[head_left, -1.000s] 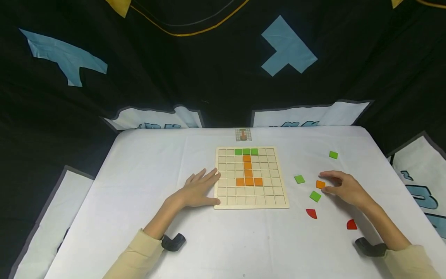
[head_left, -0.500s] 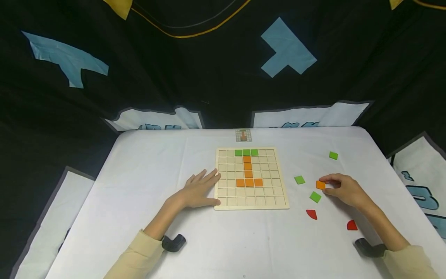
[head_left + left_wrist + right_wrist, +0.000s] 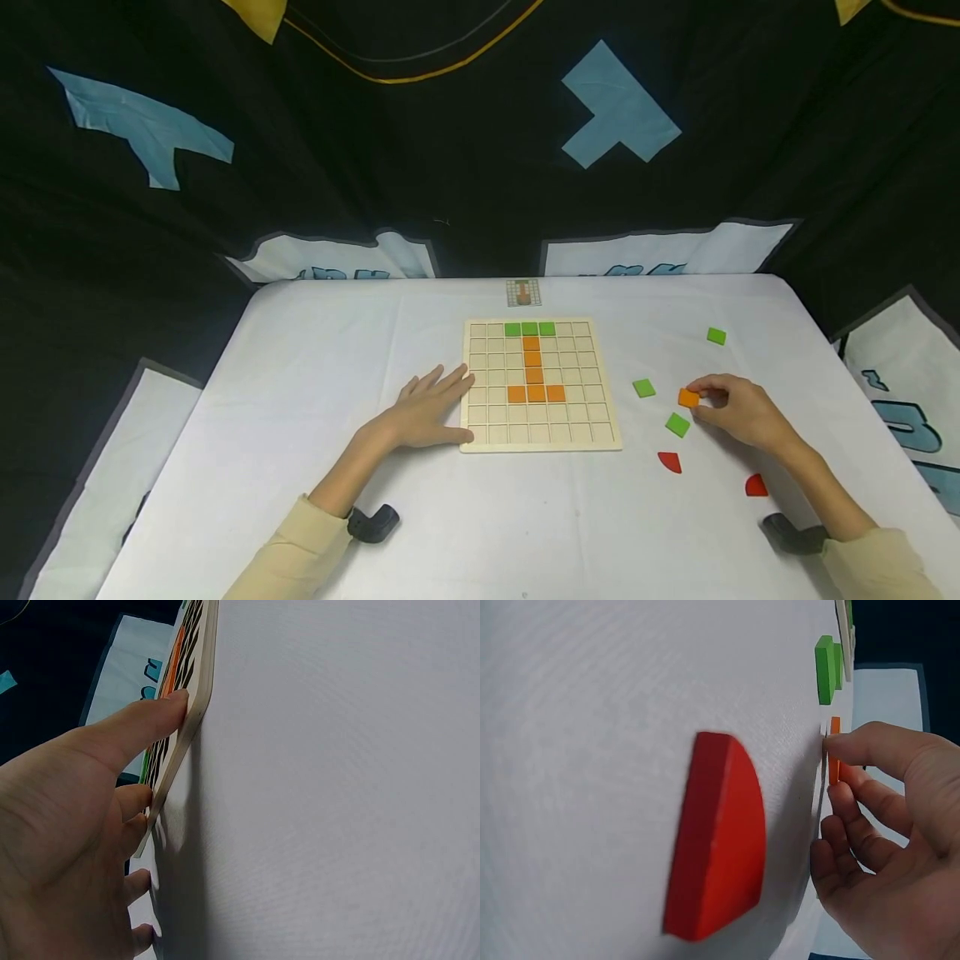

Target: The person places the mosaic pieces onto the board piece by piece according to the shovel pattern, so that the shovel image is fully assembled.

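A wooden grid board (image 3: 491,435) lies mid-table, with a row of green squares (image 3: 530,329) along its far edge and an upside-down T of orange squares (image 3: 533,359) below them. My left hand (image 3: 423,414) rests at the board's left edge, fingers spread; in the left wrist view the thumb (image 3: 150,724) touches the rim. Between thumb and forefinger my right hand (image 3: 746,410) pinches an orange square tile (image 3: 688,398). The right wrist view shows that tile (image 3: 835,750) edge-on, just off the cloth. Green tiles (image 3: 678,425) (image 3: 643,388) lie close to it.
Another green tile (image 3: 716,336) lies farther back on the right. Two red quarter-round pieces (image 3: 671,462) (image 3: 757,486) sit nearer the front. Behind the board is a small pattern card (image 3: 523,292). A white cloth (image 3: 315,358) covers the table; a dark curtain (image 3: 375,167) hangs behind it.
My right thumb and forefinger have closed on the orange tile, which has come up slightly from the cloth. My left hand has stayed at the board.
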`<state>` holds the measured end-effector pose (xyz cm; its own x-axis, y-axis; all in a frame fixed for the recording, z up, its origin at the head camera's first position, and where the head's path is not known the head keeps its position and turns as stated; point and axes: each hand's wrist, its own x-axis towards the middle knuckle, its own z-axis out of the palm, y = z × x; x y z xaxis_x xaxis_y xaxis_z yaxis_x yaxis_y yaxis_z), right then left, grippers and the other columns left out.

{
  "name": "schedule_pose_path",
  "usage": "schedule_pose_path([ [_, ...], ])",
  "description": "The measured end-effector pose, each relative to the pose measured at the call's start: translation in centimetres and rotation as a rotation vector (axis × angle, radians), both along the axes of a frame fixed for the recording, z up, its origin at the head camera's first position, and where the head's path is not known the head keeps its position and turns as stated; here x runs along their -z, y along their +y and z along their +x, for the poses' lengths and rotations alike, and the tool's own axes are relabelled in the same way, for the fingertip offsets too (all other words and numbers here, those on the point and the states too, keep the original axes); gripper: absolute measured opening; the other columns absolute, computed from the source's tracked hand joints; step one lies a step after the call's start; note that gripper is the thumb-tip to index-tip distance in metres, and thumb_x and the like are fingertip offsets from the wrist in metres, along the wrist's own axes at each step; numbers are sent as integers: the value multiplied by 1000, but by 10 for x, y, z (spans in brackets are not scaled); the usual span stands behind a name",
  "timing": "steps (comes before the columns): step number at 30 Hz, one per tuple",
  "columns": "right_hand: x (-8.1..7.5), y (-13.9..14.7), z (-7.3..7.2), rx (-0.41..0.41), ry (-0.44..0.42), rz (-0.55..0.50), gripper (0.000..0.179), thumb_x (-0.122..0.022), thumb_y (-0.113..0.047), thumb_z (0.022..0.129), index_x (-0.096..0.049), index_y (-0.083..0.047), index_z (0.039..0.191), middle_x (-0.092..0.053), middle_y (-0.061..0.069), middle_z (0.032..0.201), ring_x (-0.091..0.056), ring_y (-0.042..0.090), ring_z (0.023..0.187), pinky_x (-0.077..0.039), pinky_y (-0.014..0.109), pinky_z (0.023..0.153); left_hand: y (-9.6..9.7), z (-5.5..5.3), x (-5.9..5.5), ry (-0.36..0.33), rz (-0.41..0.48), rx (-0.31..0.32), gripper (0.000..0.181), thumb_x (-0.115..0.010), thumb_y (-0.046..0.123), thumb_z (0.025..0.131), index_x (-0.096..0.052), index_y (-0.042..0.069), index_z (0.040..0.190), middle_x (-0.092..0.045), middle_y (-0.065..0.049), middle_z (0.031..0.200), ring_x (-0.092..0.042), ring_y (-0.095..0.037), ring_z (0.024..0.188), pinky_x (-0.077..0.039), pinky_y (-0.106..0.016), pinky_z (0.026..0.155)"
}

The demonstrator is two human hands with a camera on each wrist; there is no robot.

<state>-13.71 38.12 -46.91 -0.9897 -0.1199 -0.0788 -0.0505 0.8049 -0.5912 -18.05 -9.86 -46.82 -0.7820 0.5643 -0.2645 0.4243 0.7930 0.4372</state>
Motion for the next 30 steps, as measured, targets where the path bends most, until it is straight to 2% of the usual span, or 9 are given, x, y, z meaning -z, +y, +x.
schedule_pose_path([
  [4,-1,-2,-1,6,21,-10,31,-72,-8,88,-68,4,117,-64,21,117,-57,35,102,-49,52,92,0,0,0,-3,0,0,89,-66,53,89,-28,13,159,-15,-4,166,-5,-37,151,-6,-63,115],
  [12,-13,-20,-3,-20,99,-38,29,-72,-7,88,-70,0,116,-68,17,116,-61,34,101,-51,47,88,1,1,-1,-4,2,-1,90,-66,54,89,-29,12,159,-16,-6,166,-5,-38,150,-6,-64,115],
  [19,-20,-47,-7,-71,154,-101,27,-74,-8,88,-74,-7,114,-71,7,114,-61,26,100,-50,29,84,0,0,-1,-5,-3,0,90,-66,54,89,-29,12,159,-16,-6,166,-5,-38,150,-6,-64,115],
  [21,-21,-55,-8,-91,157,-121,27,-74,-8,88,-74,-8,115,-71,5,114,-61,26,100,-50,30,85,0,0,-1,-6,0,0,90,-66,54,89,-29,12,159,-16,-6,166,-5,-38,150,-5,-64,115],
  [26,-24,-76,-11,-140,148,-153,27,-75,-6,88,-75,-8,115,-71,4,112,-62,27,100,-52,42,87,0,0,0,-5,10,3,90,-66,54,89,-29,12,158,-16,-6,166,-5,-39,150,-5,-64,115],
  [30,-24,-91,-13,-169,135,-177,28,-76,-6,87,-75,-9,116,-70,3,114,-62,27,101,-52,47,87,-1,-1,1,6,7,9,90,-66,55,89,-29,13,159,-15,-5,166,-6,-39,150,-6,-64,115],
])
